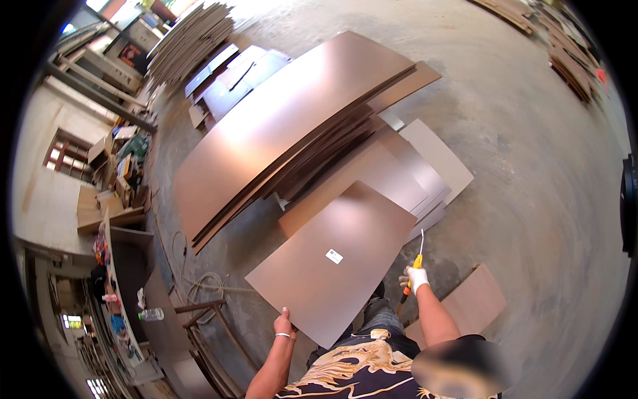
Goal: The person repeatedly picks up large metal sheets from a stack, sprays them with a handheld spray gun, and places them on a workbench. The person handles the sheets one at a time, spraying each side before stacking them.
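Concrete floor — left hand (284,325) grips brown panel (335,259), gloved right hand (417,278) clutches half-hidden yellow tool (416,265).

A single head-worn fisheye view looks steeply down from above the large brown panel (335,256), close over it, facing the concrete floor (531,173) beyond it
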The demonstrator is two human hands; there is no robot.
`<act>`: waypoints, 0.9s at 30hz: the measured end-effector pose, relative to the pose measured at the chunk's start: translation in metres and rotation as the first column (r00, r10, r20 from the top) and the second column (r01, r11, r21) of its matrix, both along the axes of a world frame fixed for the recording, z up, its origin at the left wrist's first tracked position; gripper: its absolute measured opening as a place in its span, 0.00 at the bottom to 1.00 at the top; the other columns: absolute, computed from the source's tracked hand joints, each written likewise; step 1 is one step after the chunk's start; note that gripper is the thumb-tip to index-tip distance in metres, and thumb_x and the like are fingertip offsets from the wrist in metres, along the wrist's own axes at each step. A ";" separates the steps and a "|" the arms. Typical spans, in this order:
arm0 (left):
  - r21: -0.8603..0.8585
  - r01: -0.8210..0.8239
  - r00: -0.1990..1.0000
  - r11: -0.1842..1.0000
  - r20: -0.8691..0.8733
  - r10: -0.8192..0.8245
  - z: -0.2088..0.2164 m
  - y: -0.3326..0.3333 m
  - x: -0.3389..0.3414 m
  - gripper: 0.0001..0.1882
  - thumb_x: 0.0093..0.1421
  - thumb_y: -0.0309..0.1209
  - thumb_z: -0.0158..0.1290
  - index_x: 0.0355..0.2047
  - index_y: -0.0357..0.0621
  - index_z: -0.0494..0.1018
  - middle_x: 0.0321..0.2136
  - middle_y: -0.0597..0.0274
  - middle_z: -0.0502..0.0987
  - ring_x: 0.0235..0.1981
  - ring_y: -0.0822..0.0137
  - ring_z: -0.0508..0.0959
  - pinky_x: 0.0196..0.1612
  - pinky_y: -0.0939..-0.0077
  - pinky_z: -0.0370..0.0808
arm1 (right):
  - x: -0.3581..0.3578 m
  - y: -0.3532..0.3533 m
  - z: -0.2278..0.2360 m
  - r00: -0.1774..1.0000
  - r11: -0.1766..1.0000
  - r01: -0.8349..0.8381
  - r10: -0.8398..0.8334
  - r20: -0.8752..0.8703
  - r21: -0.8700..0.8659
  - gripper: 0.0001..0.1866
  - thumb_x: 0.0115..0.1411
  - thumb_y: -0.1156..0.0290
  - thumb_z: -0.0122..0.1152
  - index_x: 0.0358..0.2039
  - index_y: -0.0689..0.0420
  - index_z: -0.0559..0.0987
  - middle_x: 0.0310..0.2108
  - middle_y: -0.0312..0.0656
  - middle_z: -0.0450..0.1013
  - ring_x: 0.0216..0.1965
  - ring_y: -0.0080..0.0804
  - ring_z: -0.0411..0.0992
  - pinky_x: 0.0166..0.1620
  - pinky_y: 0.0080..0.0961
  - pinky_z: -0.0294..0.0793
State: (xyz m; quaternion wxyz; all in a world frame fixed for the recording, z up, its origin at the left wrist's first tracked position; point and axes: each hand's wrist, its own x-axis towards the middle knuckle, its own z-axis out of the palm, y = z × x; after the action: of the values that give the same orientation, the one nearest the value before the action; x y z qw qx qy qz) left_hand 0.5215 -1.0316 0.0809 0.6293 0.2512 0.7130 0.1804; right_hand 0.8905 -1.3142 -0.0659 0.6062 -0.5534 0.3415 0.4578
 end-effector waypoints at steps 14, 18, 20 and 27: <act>0.338 -0.164 0.838 0.927 -0.448 0.311 0.029 -0.048 -0.071 0.20 0.65 0.41 0.54 0.31 0.31 0.74 0.32 0.53 0.77 0.32 0.64 0.74 0.42 0.63 0.73 | -0.016 0.085 -0.132 0.961 0.904 -0.254 0.275 0.015 -0.344 0.04 0.57 0.76 0.57 0.34 0.60 0.74 0.23 0.40 0.69 0.17 0.35 0.67 0.16 0.37 0.64; 0.410 0.047 0.540 0.911 -0.778 0.322 0.032 -0.071 -0.131 0.25 0.62 0.44 0.54 0.24 0.28 0.72 0.23 0.43 0.76 0.29 0.54 0.76 0.38 0.58 0.71 | -0.086 0.101 -0.095 0.926 0.866 -0.344 0.378 0.024 -0.362 0.17 0.53 0.82 0.55 0.44 0.54 0.70 0.26 0.38 0.70 0.20 0.33 0.69 0.16 0.32 0.66; 0.450 0.055 0.488 0.891 -0.791 0.370 0.023 -0.070 -0.140 0.27 0.62 0.46 0.53 0.24 0.26 0.73 0.22 0.38 0.75 0.28 0.47 0.76 0.38 0.55 0.71 | -0.087 0.105 -0.079 0.907 0.870 -0.356 0.409 0.097 -0.341 0.20 0.52 0.83 0.54 0.45 0.53 0.69 0.26 0.37 0.70 0.20 0.31 0.69 0.16 0.31 0.66; 0.432 -0.087 0.460 0.898 -0.782 0.421 -0.007 -0.110 -0.228 0.30 0.62 0.49 0.49 0.25 0.26 0.75 0.27 0.32 0.76 0.32 0.36 0.76 0.38 0.50 0.70 | -0.101 0.134 -0.007 0.844 0.891 -0.445 0.449 0.293 -0.084 0.24 0.49 0.87 0.50 0.45 0.48 0.67 0.25 0.35 0.68 0.18 0.29 0.69 0.15 0.25 0.66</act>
State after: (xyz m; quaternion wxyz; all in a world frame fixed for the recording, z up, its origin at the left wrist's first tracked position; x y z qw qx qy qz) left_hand 0.2937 -1.1416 0.0740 0.1035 0.2976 0.9178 0.2413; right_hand 0.7896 -1.1799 -0.0733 0.5244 -0.6854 0.1086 0.4934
